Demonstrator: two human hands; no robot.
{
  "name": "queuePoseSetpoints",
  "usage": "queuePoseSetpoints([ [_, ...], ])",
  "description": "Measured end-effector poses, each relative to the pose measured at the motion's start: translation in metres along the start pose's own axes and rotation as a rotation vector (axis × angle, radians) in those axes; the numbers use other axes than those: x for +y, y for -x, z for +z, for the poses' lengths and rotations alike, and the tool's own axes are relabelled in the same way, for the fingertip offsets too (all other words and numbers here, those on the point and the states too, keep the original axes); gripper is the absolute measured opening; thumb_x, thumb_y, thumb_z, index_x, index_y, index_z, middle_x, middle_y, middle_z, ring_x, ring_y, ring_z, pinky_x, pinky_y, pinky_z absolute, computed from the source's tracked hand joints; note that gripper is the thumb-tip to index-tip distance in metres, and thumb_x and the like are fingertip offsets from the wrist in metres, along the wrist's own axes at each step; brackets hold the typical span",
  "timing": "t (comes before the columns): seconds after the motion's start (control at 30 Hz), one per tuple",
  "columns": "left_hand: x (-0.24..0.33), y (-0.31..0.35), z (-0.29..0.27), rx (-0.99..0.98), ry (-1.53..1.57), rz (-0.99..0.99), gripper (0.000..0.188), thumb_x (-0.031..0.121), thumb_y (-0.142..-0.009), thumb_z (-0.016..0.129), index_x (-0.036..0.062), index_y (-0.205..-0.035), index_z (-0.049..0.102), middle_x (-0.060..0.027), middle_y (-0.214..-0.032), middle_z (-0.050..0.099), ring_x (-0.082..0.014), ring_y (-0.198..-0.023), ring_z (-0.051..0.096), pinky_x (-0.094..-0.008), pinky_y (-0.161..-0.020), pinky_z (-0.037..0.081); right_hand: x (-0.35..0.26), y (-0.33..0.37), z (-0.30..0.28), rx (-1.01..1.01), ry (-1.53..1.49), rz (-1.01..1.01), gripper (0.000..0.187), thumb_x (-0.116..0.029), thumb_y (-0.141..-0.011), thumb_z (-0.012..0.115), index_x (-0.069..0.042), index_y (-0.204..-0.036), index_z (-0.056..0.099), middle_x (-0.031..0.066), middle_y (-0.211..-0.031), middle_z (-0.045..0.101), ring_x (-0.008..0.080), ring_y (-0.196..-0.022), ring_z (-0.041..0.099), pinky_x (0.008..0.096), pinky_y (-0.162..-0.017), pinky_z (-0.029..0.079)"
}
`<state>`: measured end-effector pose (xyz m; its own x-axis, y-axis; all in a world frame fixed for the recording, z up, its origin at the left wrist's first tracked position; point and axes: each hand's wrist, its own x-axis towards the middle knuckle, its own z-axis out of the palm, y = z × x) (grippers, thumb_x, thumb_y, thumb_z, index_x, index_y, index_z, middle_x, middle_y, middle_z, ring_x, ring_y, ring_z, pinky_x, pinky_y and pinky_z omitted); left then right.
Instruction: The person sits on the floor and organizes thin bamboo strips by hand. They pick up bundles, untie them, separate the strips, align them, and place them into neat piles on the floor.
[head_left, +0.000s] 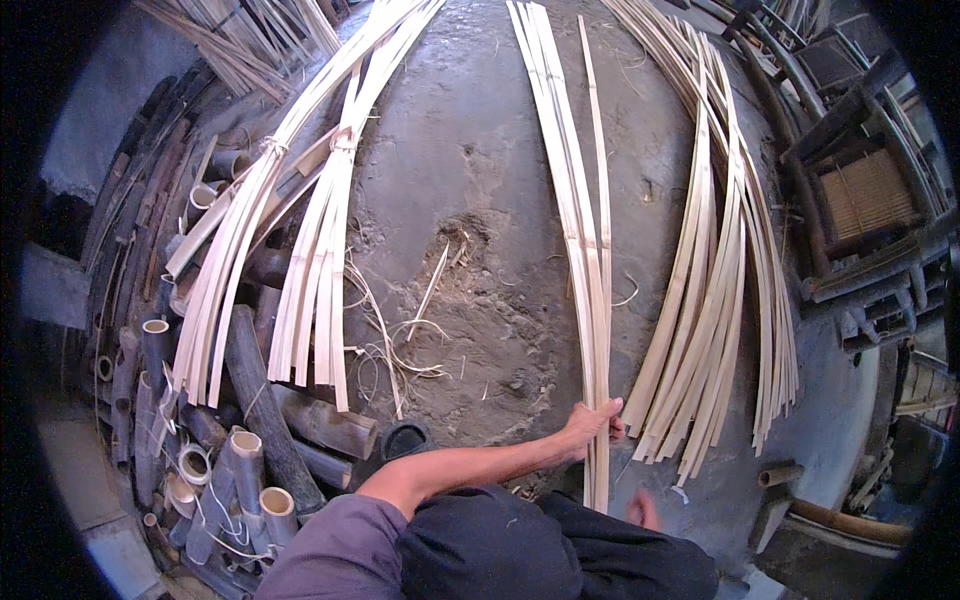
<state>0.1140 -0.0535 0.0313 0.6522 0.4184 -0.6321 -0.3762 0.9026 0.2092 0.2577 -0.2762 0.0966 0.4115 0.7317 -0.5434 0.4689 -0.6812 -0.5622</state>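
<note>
My left hand [593, 428] is closed round the near end of a small bundle of long, pale bamboo strips [575, 215]. The strips stretch away from me over the floor, and their near ends stick out below my fist. Low in the picture, just right of those ends, is my right hand [643, 510]. It is smeared by motion and partly hidden, so its fingers cannot be made out. A larger spread of bamboo strips [690, 370] lies fanned out to the right of my left hand.
Two tied bundles of bamboo strips [315, 290] lie at the left. Beside them are cut bamboo tubes [247, 460] and dark poles in a pile. Thin shavings [400, 345] litter the earthen floor [440, 120]. A wooden chair-like frame [865, 200] stands at the right.
</note>
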Motion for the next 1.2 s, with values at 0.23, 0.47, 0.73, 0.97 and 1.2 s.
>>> queuePoseSetpoints([
  [0.23,0.001,0.0,0.028,0.006,-0.108,0.156,0.033,0.031,-0.09,0.065,0.0013,-0.076,0.061,-0.0082,-0.068,0.061,-0.0159,-0.059,0.06,-0.0307,-0.054,0.049,0.011,0.056,0.038,-0.057,-0.296,0.385,0.046,-0.013,-0.088,0.063,0.001,-0.129,0.048,0.0174,-0.116,0.061,0.0268,-0.105,0.06,0.0371,-0.091,0.045],
  [0.47,0.051,0.079,0.117,-0.31,-0.478,0.32,0.03,0.027,-0.094,0.058,0.0054,-0.074,0.06,-0.004,-0.07,0.061,-0.0121,-0.064,0.057,-0.0305,-0.061,0.048,-0.012,0.048,0.05,-0.01,-0.454,0.33,0.047,-0.01,-0.086,0.065,0.0,-0.128,0.047,0.0162,-0.11,0.062,0.0253,-0.098,0.062,0.0359,-0.085,0.047],
  [0.73,0.105,0.11,0.189,-0.505,-0.561,0.641,0.017,0.019,-0.095,0.056,0.0036,-0.088,0.055,-0.0002,-0.061,0.053,-0.0091,-0.054,0.054,-0.0268,-0.048,0.045,-0.047,0.043,0.04,0.037,-0.579,0.263,0.049,-0.007,-0.083,0.068,0.0,-0.126,0.047,0.0148,-0.102,0.063,0.0237,-0.089,0.064,0.0345,-0.078,0.05],
  [0.97,0.187,0.102,0.256,-0.523,-0.574,0.815,0.022,0.016,-0.093,0.053,0.003,-0.075,0.055,-0.0025,-0.057,0.053,-0.0108,-0.049,0.054,-0.0287,-0.044,0.045,-0.093,0.058,0.006,0.112,-0.661,0.151,0.051,-0.005,-0.08,0.071,-0.001,-0.124,0.046,0.0137,-0.096,0.064,0.0222,-0.082,0.066,0.0333,-0.072,0.053],
  [1.2,0.316,0.038,0.292,-0.506,-0.479,0.736,0.026,0.023,-0.089,0.06,-0.0024,-0.085,0.057,-0.0107,-0.068,0.059,-0.0198,-0.059,0.061,-0.0338,-0.053,0.052,-0.197,-0.014,-0.034,0.214,-0.516,-0.278,0.037,-0.008,-0.083,0.071,-0.001,-0.112,0.049,0.0051,-0.08,0.058,0.0128,-0.061,0.06,0.0269,-0.053,0.05],
])
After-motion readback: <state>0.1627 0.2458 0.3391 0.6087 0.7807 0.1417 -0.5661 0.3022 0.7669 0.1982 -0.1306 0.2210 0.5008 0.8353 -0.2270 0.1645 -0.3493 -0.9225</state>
